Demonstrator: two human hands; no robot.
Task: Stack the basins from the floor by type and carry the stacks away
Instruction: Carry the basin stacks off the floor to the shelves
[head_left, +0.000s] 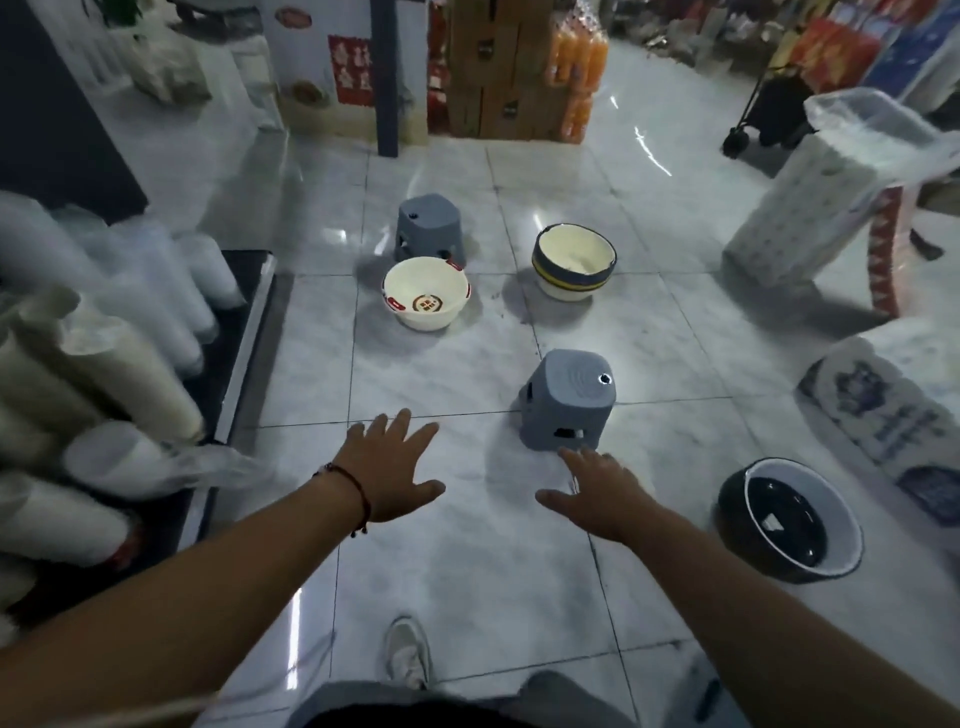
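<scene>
A person stands on a pale tiled shop floor, both bare arms stretched forward and down. The left hand (392, 467) has its fingers spread and holds nothing; it hangs above bare tile. The right hand (597, 486) is likewise spread and empty, its fingertips (569, 453) just at the lower edge of a grey stool (566, 400) lying upside-down-looking on the floor; whether they touch it I cannot tell.

The basins lie ahead and to the right. A cream basin with red marks (426, 293) sits forward of the left hand, well apart from it, beside a 2nd grey stool (428, 228). A short stack of cream basins with dark rims (574, 260) sits forward of the right hand, beyond the near stool. A dark basin with a white rim (789, 519) rests alone to the right, nearest the right hand. All are round, so no long axis matters; my guess is the right hand is better placed for the dark one.

How many basins make up the stack is hard to read. Wrapped goods at the frame edges are blurred and cut off.
</scene>
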